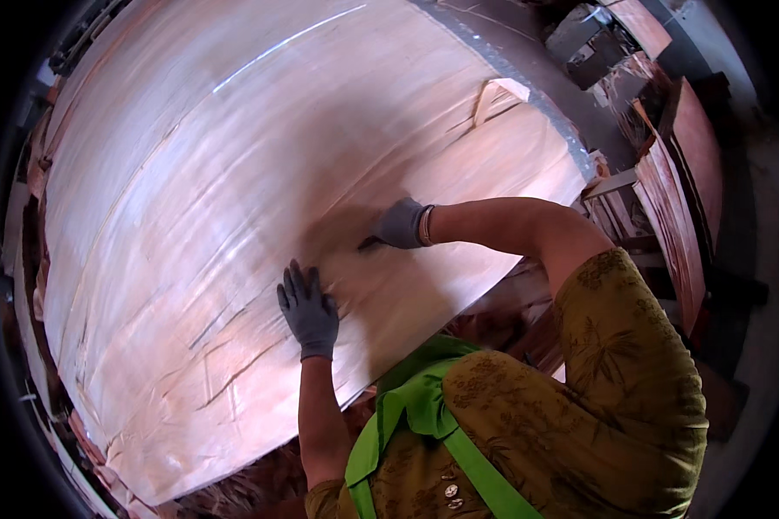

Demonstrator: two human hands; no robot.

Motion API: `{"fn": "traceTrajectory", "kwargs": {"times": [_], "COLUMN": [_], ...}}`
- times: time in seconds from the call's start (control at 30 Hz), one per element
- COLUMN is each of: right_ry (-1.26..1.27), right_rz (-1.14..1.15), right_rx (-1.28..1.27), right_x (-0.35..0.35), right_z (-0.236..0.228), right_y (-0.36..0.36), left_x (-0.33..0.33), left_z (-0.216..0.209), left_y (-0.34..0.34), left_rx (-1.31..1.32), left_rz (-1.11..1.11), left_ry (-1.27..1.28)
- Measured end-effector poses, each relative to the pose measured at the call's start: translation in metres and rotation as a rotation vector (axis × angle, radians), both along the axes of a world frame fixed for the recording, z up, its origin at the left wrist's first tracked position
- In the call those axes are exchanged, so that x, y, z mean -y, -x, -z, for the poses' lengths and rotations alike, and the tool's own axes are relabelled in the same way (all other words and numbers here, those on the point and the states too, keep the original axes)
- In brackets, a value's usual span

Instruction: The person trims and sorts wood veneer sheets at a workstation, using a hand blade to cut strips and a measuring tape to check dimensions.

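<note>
A large, pale wood veneer sheet (pixel 173 199) spreads out before me, with cracks and raised folds running slantwise across it. My left hand (pixel 310 316), in a grey glove, lies flat on its near part with the fingers apart. Up and to the right, my right hand (pixel 400 223), also gloved, is closed around a small dark tool (pixel 370 243). The tool's tip points left, at or just above the veneer; its kind is hard to make out. Shadow from my arm and body covers the sheet around it.
A lifted veneer flap (pixel 499 89) stands up near the far right edge. Beyond that edge, stacked veneer pieces (pixel 671 216) and scraps lean on the right. A thin bright strip (pixel 290 47) crosses the far part of the sheet. Torn scraps (pixel 260 484) lie below the near edge.
</note>
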State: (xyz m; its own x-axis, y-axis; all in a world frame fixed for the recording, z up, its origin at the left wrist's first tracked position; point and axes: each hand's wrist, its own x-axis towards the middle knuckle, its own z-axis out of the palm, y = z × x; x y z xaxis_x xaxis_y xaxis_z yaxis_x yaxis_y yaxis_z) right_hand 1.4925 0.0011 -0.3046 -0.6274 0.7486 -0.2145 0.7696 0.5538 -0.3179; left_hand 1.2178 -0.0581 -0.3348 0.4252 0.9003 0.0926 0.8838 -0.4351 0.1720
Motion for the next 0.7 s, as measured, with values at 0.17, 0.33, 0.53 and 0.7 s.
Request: {"fn": "traceTrajectory", "kwargs": {"times": [0.17,0.33,0.53,0.7], "right_ry": [-0.366,-0.122,-0.056,-0.114], "right_rz": [-0.030,-0.059,-0.046,-0.009], "right_rx": [-0.174,0.127,0.053,-0.035], "right_x": [-0.002,-0.017,-0.021,-0.045], "right_z": [0.006,0.040,-0.002,0.021], "right_y": [-0.030,-0.037,-0.078,-0.221], "left_x": [0.000,-0.011,-0.018,-0.024], "left_z": [-0.009,-0.008,0.006,0.015], "left_y": [-0.014,-0.120,-0.156,-0.168], "left_rx": [-0.029,0.163,0.088,-0.052], "left_rz": [-0.073,-0.048,-0.144,-0.124], "left_ry": [0.028,0.031,-0.010,-0.081]}}
